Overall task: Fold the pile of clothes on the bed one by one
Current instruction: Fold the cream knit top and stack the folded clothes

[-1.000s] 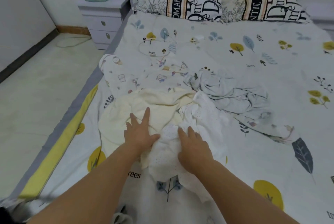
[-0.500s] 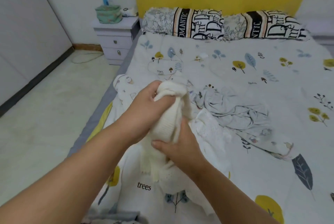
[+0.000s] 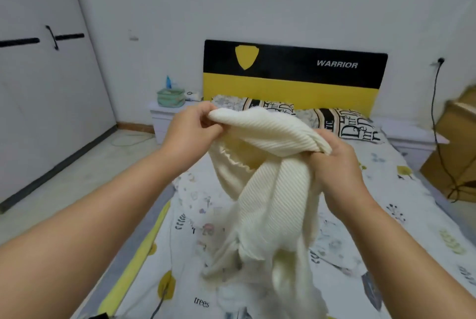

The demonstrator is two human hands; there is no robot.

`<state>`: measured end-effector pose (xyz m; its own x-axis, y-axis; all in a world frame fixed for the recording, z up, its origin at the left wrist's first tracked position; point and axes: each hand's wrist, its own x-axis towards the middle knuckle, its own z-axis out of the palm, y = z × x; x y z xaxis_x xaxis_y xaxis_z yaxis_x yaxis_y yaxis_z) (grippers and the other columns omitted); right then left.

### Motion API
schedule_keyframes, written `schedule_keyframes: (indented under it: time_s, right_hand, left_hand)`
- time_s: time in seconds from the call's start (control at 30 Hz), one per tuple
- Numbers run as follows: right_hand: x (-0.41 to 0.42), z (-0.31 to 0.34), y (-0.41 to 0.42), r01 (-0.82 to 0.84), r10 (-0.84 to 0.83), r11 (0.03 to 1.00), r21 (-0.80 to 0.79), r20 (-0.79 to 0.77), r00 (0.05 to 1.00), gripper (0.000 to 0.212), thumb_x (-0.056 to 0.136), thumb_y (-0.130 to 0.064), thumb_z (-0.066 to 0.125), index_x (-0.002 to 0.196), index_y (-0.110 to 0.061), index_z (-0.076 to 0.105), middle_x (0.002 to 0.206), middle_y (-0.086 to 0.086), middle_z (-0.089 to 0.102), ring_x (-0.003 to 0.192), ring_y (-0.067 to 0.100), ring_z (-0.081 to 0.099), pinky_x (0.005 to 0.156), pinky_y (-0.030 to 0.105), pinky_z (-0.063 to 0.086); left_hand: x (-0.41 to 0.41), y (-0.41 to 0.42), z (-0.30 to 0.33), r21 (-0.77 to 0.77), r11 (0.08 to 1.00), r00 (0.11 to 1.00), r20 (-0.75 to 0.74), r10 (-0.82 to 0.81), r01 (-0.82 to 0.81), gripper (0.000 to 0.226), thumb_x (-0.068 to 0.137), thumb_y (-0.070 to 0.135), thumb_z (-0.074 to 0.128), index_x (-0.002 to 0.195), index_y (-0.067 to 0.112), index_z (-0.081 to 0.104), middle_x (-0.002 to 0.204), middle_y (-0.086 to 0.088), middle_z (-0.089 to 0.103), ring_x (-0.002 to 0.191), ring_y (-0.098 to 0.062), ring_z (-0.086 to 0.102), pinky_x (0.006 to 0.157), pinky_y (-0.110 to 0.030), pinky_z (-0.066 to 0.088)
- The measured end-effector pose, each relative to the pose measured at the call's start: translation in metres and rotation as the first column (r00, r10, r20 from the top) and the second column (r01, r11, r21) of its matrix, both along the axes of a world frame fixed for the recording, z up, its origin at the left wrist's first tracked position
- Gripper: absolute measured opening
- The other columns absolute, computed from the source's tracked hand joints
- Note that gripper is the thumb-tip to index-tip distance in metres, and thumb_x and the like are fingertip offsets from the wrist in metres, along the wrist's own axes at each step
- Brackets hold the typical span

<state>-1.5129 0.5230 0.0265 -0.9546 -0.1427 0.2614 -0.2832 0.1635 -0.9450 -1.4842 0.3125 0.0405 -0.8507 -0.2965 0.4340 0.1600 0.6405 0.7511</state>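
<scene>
- Step in hand, by the look of it: opening out one garment lifted off the pile.
- Left hand [image 3: 192, 132] pinching cream ribbed top [image 3: 268, 177] at one end, right hand [image 3: 334, 164] clenched round a bunched fold.
- Held up above bed [image 3: 401, 190], tail dangling toward its near edge.
- Twisted, rumpled, soft knit.
- Next: finding shoulders, shaking flat.

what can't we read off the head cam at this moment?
- Rest of the clothes pile: hidden behind the lifted cream garment and both hands, left and right.
- Garment type: bunched, lower end motion-blurred.
- Items on the nightstand: too small.
- Cardboard box: cut off by right edge.
</scene>
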Motion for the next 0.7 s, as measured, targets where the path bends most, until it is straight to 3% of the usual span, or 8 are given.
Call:
schedule_keyframes:
  time_s: [0.07, 0.13, 0.23, 0.37, 0.43, 0.57, 0.63, 0.7]
  right_hand:
    - [0.015, 0.031, 0.011, -0.005, 0.005, 1.0, 0.005, -0.036, 0.999, 0.037, 0.085, 0.005, 0.051, 0.078, -0.029, 0.065, 0.077, -0.005, 0.066, 0.072, 0.013, 0.058, 0.063, 0.028, 0.045]
    - [0.034, 0.054, 0.024, -0.005, 0.008, 0.999, 0.038, -0.076, 0.997, 0.031, 0.084, 0.001, 0.054, 0.078, -0.027, 0.066, 0.074, -0.006, 0.065, 0.067, 0.009, 0.057, 0.057, 0.024, 0.044]
    - [0.061, 0.075, 0.042, 0.025, -0.011, 0.993, 0.111, -0.127, 0.992, 0.018, 0.085, -0.01, 0.06, 0.078, -0.027, 0.065, 0.076, -0.006, 0.065, 0.067, 0.007, 0.055, 0.06, 0.027, 0.043]
    - [0.096, 0.08, 0.062, 0.099, -0.069, 0.966, 0.24, -0.13, 0.989, 0.013, 0.085, -0.012, 0.063, 0.078, -0.021, 0.067, 0.072, -0.004, 0.065, 0.067, 0.011, 0.056, 0.057, 0.028, 0.041]
    - [0.112, 0.076, 0.07, 0.154, -0.117, 0.936, 0.316, -0.134, 0.984, 0.01, 0.083, -0.011, 0.064, 0.077, -0.017, 0.069, 0.075, 0.0, 0.068, 0.072, 0.017, 0.06, 0.062, 0.031, 0.044]
    - [0.139, 0.069, 0.08, 0.223, -0.185, 0.87, 0.439, -0.129, 0.974, 0.005, 0.084, -0.015, 0.063, 0.08, -0.018, 0.065, 0.079, -0.002, 0.065, 0.078, 0.018, 0.06, 0.067, 0.035, 0.046]
    - [0.158, 0.072, 0.078, 0.29, -0.242, 0.876, 0.387, -0.168, 0.956, 0.01, 0.087, -0.022, 0.062, 0.094, -0.023, 0.055, 0.091, -0.005, 0.056, 0.081, 0.01, 0.053, 0.066, 0.029, 0.044]
    - [0.181, 0.079, 0.071, 0.323, -0.291, 0.929, 0.179, -0.181, 0.939, 0.016, 0.087, -0.028, 0.061, 0.096, -0.025, 0.049, 0.092, -0.004, 0.05, 0.08, 0.008, 0.048, 0.064, 0.02, 0.039]
  left_hand:
    - [0.015, 0.006, 0.03, -0.14, 0.985, 0.994, -0.06, 0.096, -0.103, 0.014, 0.085, 0.019, 0.062, 0.073, 0.024, 0.058, 0.07, 0.009, 0.051, 0.066, -0.005, 0.048, 0.055, -0.017, 0.035]
    - [0.027, 0.01, 0.058, -0.14, 0.982, 0.99, -0.077, 0.117, -0.127, 0.017, 0.089, 0.026, 0.057, 0.075, 0.018, 0.061, 0.071, 0.001, 0.049, 0.067, -0.012, 0.046, 0.056, -0.026, 0.032]
    - [0.044, 0.021, 0.093, 0.162, 0.985, 0.998, 0.004, -0.065, 0.063, 0.028, 0.094, 0.028, 0.048, 0.085, 0.004, 0.061, 0.079, -0.011, 0.06, 0.074, -0.021, 0.053, 0.065, -0.034, 0.041]
    - [0.077, 0.049, 0.123, 0.473, 0.845, 0.949, 0.051, -0.31, 0.251, 0.026, 0.098, 0.024, 0.043, 0.097, 0.008, 0.062, 0.095, -0.011, 0.065, 0.086, -0.024, 0.061, 0.078, -0.036, 0.05]
    - [0.094, 0.065, 0.133, 0.513, 0.773, 0.886, 0.049, -0.461, 0.373, 0.026, 0.099, 0.024, 0.04, 0.096, 0.011, 0.062, 0.094, -0.008, 0.066, 0.086, -0.021, 0.063, 0.081, -0.036, 0.051]
    - [0.121, 0.099, 0.147, 0.503, 0.696, 0.803, 0.009, -0.596, 0.512, 0.025, 0.099, 0.022, 0.039, 0.086, 0.014, 0.059, 0.078, -0.003, 0.063, 0.07, -0.014, 0.059, 0.063, -0.025, 0.049]
    - [0.129, 0.114, 0.152, 0.501, 0.698, 0.809, -0.007, -0.588, 0.512, 0.024, 0.098, 0.023, 0.04, 0.084, 0.013, 0.057, 0.073, -0.002, 0.059, 0.064, -0.013, 0.056, 0.058, -0.024, 0.045]
    - [0.136, 0.123, 0.157, 0.522, 0.692, 0.818, -0.022, -0.574, 0.499, 0.026, 0.098, 0.024, 0.041, 0.078, 0.015, 0.056, 0.068, -0.001, 0.057, 0.059, -0.013, 0.053, 0.054, -0.023, 0.043]
